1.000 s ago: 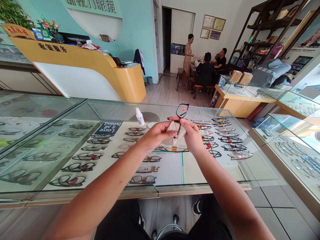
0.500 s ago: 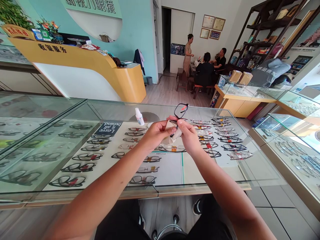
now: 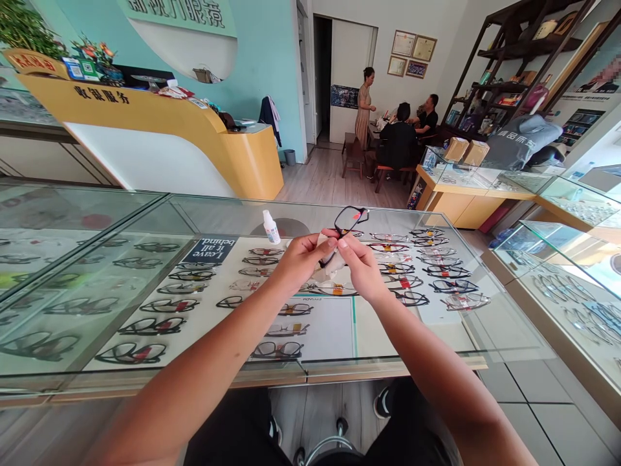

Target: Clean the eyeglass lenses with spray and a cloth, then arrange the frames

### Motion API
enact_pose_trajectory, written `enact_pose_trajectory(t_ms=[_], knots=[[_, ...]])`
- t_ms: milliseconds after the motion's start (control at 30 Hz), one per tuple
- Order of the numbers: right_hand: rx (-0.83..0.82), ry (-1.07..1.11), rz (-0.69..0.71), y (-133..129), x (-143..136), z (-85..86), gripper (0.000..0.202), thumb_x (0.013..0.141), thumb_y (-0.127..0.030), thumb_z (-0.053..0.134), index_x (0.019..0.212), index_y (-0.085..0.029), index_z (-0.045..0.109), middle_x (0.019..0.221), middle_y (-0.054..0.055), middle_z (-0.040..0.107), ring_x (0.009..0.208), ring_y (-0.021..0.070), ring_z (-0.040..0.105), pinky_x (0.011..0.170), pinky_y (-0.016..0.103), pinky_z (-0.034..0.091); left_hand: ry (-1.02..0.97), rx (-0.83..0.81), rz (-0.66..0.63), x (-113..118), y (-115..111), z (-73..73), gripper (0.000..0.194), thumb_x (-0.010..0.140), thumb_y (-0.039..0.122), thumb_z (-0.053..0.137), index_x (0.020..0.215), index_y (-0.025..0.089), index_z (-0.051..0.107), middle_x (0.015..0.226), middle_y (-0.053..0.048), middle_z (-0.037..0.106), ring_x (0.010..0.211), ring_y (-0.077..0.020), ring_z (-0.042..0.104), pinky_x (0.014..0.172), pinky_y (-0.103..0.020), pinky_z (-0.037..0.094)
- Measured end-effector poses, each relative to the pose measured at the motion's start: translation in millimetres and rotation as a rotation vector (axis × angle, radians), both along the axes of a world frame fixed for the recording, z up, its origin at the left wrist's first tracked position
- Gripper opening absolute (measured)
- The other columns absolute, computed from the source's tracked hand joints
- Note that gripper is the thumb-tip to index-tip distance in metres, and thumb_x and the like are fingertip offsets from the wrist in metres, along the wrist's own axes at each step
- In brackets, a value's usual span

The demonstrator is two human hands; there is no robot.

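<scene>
Dark-framed eyeglasses [image 3: 350,221] are held up above the glass counter, tilted, one lens rim raised beyond my fingers. My left hand [image 3: 305,256] is closed on a pale cloth [image 3: 326,273], pinched against the lower part of the glasses. My right hand [image 3: 359,260] grips the frame near its middle, thumb toward the cloth. The fingers partly hide the lower lens and the temples. A small white spray bottle [image 3: 270,228] stands upright on the counter, left of and beyond my left hand.
Beneath the glass countertop [image 3: 388,346], rows of eyeglasses [image 3: 453,285] lie on display. A yellow reception desk [image 3: 257,155] stands at the back left. People [image 3: 398,139] are around a table at the back. Another glass showcase [image 3: 572,285] is at the right.
The eyeglasses have turned in my hands, their raised lens tilting over and shifting slightly lower and left. Both hands keep their hold, the left a little further right over the cloth.
</scene>
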State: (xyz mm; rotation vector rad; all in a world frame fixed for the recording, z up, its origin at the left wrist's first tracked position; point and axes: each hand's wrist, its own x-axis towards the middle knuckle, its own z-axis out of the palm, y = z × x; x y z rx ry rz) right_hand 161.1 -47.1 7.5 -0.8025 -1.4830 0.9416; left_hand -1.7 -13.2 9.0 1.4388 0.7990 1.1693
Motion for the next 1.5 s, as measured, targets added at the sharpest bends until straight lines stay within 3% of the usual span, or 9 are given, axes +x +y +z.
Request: enact_pose_trajectory(t_ms=[167, 300, 467, 600, 767, 967, 1133, 1333, 1500], knots=[[0.015, 0.076, -0.006, 3.3, 3.9, 0.5, 0.049, 0.098, -0.075, 0.07, 0.098, -0.03, 0.09, 0.113, 0.007, 0.079, 0.125, 0.0296, 0.064, 0.118, 0.043, 0.045, 0.011, 0.026, -0.041, -1.4, 0.4, -3.7, 0.058, 0.086, 0.076, 0.082, 0.076, 0.02, 0.071, 0.066, 0.003, 0.044, 0.065, -0.0133, 0.035, 0.061, -0.029, 0.03], [-0.057, 0.116, -0.017, 7.5, 8.2, -4.9, 0.047, 0.097, -0.074, 0.071, 0.104, -0.032, 0.091, 0.105, 0.005, 0.077, 0.11, 0.0286, 0.066, 0.109, 0.044, 0.051, -0.04, -0.026, -0.139, -3.2, 2.0, -7.9, 0.051, 0.089, 0.07, 0.084, 0.091, 0.02, 0.078, 0.072, 0.001, 0.057, 0.069, -0.0147, 0.047, 0.066, -0.028, 0.04], [-0.162, 0.213, 0.019, 12.1, 11.7, -11.7, 0.047, 0.096, -0.073, 0.073, 0.113, -0.033, 0.091, 0.102, 0.005, 0.077, 0.102, 0.0279, 0.068, 0.102, 0.043, 0.056, -0.094, -0.1, -0.332, -6.4, 3.6, -8.4, 0.046, 0.09, 0.058, 0.088, 0.116, 0.022, 0.08, 0.093, -0.005, 0.075, 0.093, -0.0212, 0.069, 0.091, -0.033, 0.054], [-0.189, 0.249, 0.031, 13.0, 11.6, -11.0, 0.047, 0.093, -0.074, 0.076, 0.112, -0.033, 0.091, 0.101, 0.004, 0.077, 0.098, 0.0274, 0.068, 0.099, 0.042, 0.057, -0.062, -0.1, -0.384, -8.7, 3.6, -5.2, 0.049, 0.086, 0.052, 0.093, 0.121, 0.021, 0.079, 0.1, -0.006, 0.079, 0.093, -0.0201, 0.07, 0.087, -0.03, 0.054], [-0.194, 0.305, 0.044, 13.9, 9.4, -11.7, 0.043, 0.09, -0.071, 0.081, 0.104, -0.032, 0.092, 0.096, 0.004, 0.075, 0.094, 0.0255, 0.065, 0.089, 0.038, 0.055, -0.042, -0.107, -0.333, -7.1, 2.3, -2.9, 0.056, 0.08, 0.048, 0.099, 0.122, 0.018, 0.078, 0.103, -0.006, 0.079, 0.09, -0.0177, 0.069, 0.079, -0.026, 0.052], [-0.206, 0.306, 0.059, 14.7, 7.0, -17.6, 0.041, 0.094, -0.066, 0.078, 0.108, -0.03, 0.091, 0.096, 0.004, 0.07, 0.093, 0.0238, 0.061, 0.078, 0.033, 0.05, -0.055, -0.105, -0.241, -3.1, 2.5, -7.8, 0.054, 0.076, 0.05, 0.101, 0.114, 0.017, 0.08, 0.098, -0.005, 0.078, 0.086, -0.017, 0.068, 0.077, -0.026, 0.051], [-0.142, 0.22, 0.045, 12.4, 3.6, -17.5, 0.044, 0.099, -0.068, 0.071, 0.111, -0.029, 0.088, 0.093, 0.002, 0.063, 0.096, 0.0223, 0.058, 0.09, 0.034, 0.048, -0.087, -0.069, -0.156, 0.0, 3.1, -12.7, 0.051, 0.076, 0.052, 0.1, 0.108, 0.018, 0.081, 0.089, -0.002, 0.075, 0.079, -0.0147, 0.064, 0.074, -0.026, 0.049], [-0.031, 0.071, -0.004, 4.2, -0.5, -6.1, 0.056, 0.1, -0.075, 0.065, 0.081, -0.024, 0.076, 0.093, 0.004, 0.058, 0.092, 0.0223, 0.054, 0.09, 0.036, 0.044, -0.117, -0.049, -0.04, 3.5, 2.2, -14.4, 0.053, 0.076, 0.06, 0.098, 0.106, 0.02, 0.081, 0.079, 0.001, 0.069, 0.073, -0.0136, 0.057, 0.07, -0.026, 0.045], [0.01, 0.019, 0.015, 1.1, -1.3, -4.9, 0.046, 0.099, -0.066, 0.072, 0.08, -0.024, 0.068, 0.101, 0.004, 0.064, 0.092, 0.0216, 0.051, 0.085, 0.035, 0.043, -0.093, -0.025, 0.005, 4.8, 1.4, -14.3, 0.053, 0.081, 0.069, 0.091, 0.093, 0.019, 0.079, 0.077, 0.002, 0.063, 0.071, -0.0127, 0.05, 0.067, -0.025, 0.041]])
